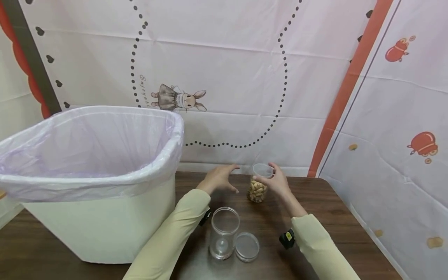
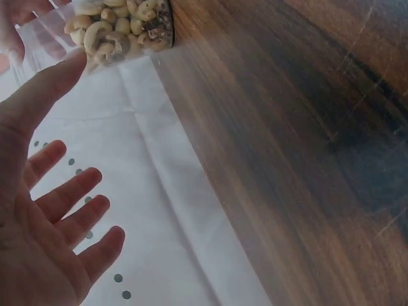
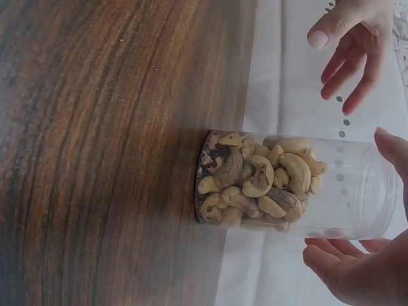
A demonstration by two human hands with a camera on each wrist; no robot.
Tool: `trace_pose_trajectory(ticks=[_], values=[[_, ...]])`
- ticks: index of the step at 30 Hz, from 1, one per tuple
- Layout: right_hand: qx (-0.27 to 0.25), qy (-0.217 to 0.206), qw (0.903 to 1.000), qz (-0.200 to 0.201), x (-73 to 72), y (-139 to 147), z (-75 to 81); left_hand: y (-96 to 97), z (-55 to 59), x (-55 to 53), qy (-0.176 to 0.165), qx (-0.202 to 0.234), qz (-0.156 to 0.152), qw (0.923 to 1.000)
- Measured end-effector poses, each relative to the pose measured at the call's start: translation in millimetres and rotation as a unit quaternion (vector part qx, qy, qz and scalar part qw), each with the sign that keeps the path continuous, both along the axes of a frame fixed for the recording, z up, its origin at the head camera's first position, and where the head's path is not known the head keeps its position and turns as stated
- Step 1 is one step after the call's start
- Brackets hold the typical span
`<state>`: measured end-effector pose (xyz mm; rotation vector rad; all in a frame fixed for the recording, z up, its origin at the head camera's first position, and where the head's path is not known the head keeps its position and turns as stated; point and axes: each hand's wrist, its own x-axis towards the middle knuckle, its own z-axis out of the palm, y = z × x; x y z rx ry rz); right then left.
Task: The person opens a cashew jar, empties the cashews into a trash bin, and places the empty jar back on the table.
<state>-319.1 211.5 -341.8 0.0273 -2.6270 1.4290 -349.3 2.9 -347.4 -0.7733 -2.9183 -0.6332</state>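
Note:
A clear jar [image 3: 331,191] partly filled with cashews [image 3: 255,182] stands upright on the wooden table near the back wall. Dark bits show at its bottom. My right hand [image 1: 276,181] holds this jar near the top, thumb on one side and fingers on the other. To its left, my left hand [image 1: 218,179] is apart from the jar, thumb and fingers spread with nothing between them; the left wrist view also shows this left hand [image 2: 51,217] with its palm bare. Closer to me, a second clear jar [image 1: 224,233] stands upright beside a round clear lid [image 1: 247,247].
A large white bin [image 1: 105,229] lined with a pale purple bag [image 1: 147,175] takes up the left side of the table [image 1: 332,217]. Behind the table hangs a printed cloth [image 1: 227,77], with another printed cloth along the right side [image 1: 395,155].

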Motion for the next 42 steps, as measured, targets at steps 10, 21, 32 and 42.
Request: trace_pose_trajectory(ticks=[10, 21, 32, 42], values=[[0.021, 0.008, 0.9994, -0.026, -2.2, 0.4, -2.6, -2.1, -9.2, -3.7, 0.009, 0.007, -0.021, 0.9997], [-0.017, 0.029, 0.9992, -0.022, 5.5, -0.5, 10.3, -11.4, -8.0, -3.7, -0.034, 0.085, -0.008, 0.9958], [-0.091, 0.054, 0.9943, -0.009, 19.5, -8.0, 14.2, -7.3, -6.9, 3.6, -0.059, 0.173, -0.039, 0.9824], [-0.213, 0.047, 0.9759, 0.003, 23.9, -20.0, 17.4, -4.9, -8.0, 6.2, -0.080, 0.197, -0.072, 0.9743]])
